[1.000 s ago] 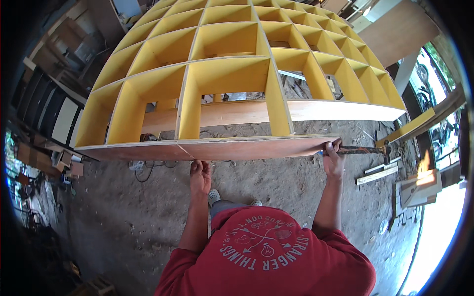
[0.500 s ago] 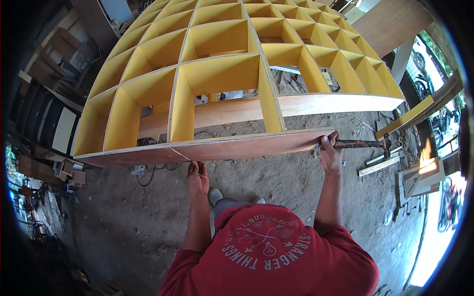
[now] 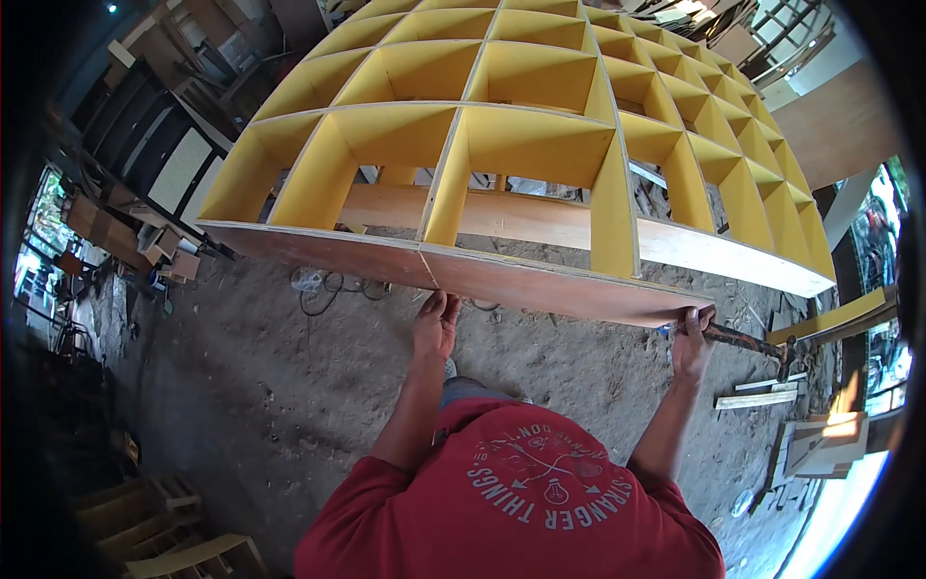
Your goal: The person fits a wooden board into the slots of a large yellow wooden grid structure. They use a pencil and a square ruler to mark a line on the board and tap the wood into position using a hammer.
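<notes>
Both hands are up at the near side of the big yellow grid [image 3: 540, 145], and it's the reddish-brown board [image 3: 550, 289] they're on, the long one standing on edge along that near side. Left hand [image 3: 436, 326] first: it's below the grid's near side, well left of the near right corner, fingers bent inward and only partly open, tips up at the board's lower edge, right by the pale seam [image 3: 428, 270] running down its face. Pinching that edge or just touching it? From here I can't tell.

Over to the right hand [image 3: 692, 345], at the grid's near right corner: this one is closed around the handle of a hammer [image 3: 748, 341], with thumb and fingers up against the board's end as well. The hammer juts out to the right of that corner, its dark head well apart from the board.

The person in the red shirt [image 3: 540, 531] stands at the near side of the grid, both arms reaching forward to it. Through the grid's nearest openings there's a pale plank [image 3: 723, 256] running across, beyond the board. Down on the grey ground [image 3: 338, 386], pale wood strips [image 3: 757, 399] lie right of the grid, and a dark looped cable [image 3: 313, 313] lies near its left end.
</notes>
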Action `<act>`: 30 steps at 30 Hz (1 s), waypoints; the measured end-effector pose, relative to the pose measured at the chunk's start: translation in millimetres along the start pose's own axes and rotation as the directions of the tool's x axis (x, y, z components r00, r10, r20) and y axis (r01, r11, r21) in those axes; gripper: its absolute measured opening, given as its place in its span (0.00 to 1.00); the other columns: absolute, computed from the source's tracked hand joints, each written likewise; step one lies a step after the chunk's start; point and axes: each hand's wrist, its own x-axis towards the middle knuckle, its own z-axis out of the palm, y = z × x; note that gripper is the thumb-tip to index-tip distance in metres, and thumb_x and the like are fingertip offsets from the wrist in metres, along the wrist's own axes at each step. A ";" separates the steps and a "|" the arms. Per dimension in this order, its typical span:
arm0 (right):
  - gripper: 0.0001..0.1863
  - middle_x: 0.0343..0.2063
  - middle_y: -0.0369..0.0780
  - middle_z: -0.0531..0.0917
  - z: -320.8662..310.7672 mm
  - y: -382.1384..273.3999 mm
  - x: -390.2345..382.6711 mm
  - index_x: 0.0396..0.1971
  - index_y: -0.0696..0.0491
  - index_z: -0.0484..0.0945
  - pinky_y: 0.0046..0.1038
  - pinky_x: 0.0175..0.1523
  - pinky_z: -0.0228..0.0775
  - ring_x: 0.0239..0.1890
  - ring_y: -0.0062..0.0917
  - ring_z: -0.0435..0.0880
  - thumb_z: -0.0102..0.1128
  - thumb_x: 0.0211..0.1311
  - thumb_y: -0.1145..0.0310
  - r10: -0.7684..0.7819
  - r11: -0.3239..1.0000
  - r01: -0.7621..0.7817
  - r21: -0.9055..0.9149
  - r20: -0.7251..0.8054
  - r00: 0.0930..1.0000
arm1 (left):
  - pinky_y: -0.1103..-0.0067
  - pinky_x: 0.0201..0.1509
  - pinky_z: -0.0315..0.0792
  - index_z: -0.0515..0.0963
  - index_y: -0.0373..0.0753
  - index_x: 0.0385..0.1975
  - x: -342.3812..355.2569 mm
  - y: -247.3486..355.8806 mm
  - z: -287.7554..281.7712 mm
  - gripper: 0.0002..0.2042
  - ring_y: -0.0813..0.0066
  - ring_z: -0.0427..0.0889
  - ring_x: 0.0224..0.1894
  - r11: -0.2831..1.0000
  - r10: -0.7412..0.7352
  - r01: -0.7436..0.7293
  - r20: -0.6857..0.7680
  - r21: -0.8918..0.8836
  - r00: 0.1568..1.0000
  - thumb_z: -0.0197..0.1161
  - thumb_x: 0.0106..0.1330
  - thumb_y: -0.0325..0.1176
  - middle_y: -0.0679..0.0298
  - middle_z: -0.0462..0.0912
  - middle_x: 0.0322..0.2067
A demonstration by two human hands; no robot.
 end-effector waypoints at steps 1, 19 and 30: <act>0.13 0.31 0.28 0.71 2.2 -1.7 -0.5 0.29 0.45 0.66 0.23 0.48 0.59 0.37 0.14 0.69 0.58 0.67 0.78 0.004 1.000 -0.004 0.005 0.008 1.000 | 0.75 0.58 0.77 0.74 0.32 0.53 -1.5 1.6 3.1 0.15 0.69 0.81 0.50 1.000 0.000 0.000 -0.005 0.001 1.000 0.63 0.68 0.27 0.58 0.80 0.48; 0.16 0.33 0.32 0.75 10.9 -7.3 -1.5 0.26 0.47 0.62 0.30 0.51 0.65 0.38 0.18 0.73 0.61 0.65 0.78 0.033 0.999 -0.036 -0.037 -0.082 0.996 | 0.73 0.59 0.77 0.74 0.29 0.54 3.3 16.3 -0.1 0.14 0.68 0.81 0.51 0.988 -0.016 0.004 0.072 0.154 0.997 0.58 0.70 0.24 0.56 0.81 0.48; 0.14 0.39 0.43 0.83 11.8 -8.7 3.0 0.27 0.50 0.66 0.56 0.76 0.39 0.40 0.23 0.81 0.65 0.63 0.69 0.033 0.995 -0.034 -0.098 -0.015 0.999 | 0.73 0.60 0.77 0.75 0.32 0.53 12.0 19.6 -30.6 0.14 0.67 0.81 0.52 0.981 -0.048 0.030 0.090 0.190 0.995 0.60 0.68 0.22 0.57 0.82 0.48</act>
